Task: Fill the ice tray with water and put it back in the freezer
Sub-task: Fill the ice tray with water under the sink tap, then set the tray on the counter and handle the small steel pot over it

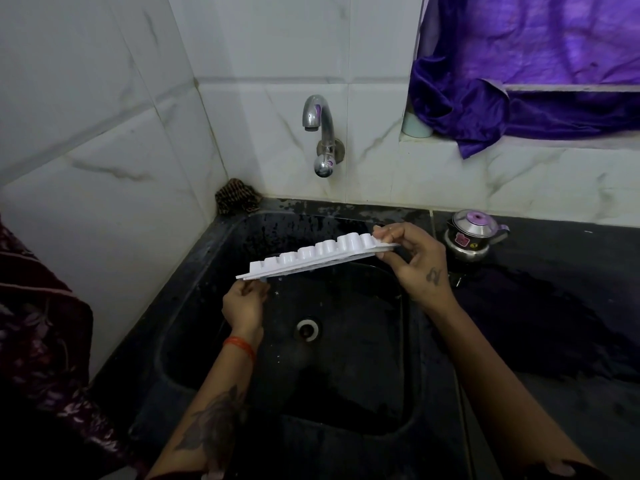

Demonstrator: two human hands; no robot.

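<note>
Black sink (194,306), inverted ice tray (311,258) spanning both hands' grip

Ice tray (318,256) open side hidden, facing down

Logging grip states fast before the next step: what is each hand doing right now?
Left hand: closed on the near-left end of the ice tray.
Right hand: closed on the tray's far-right end; the tray is upside down over the sink.
</note>
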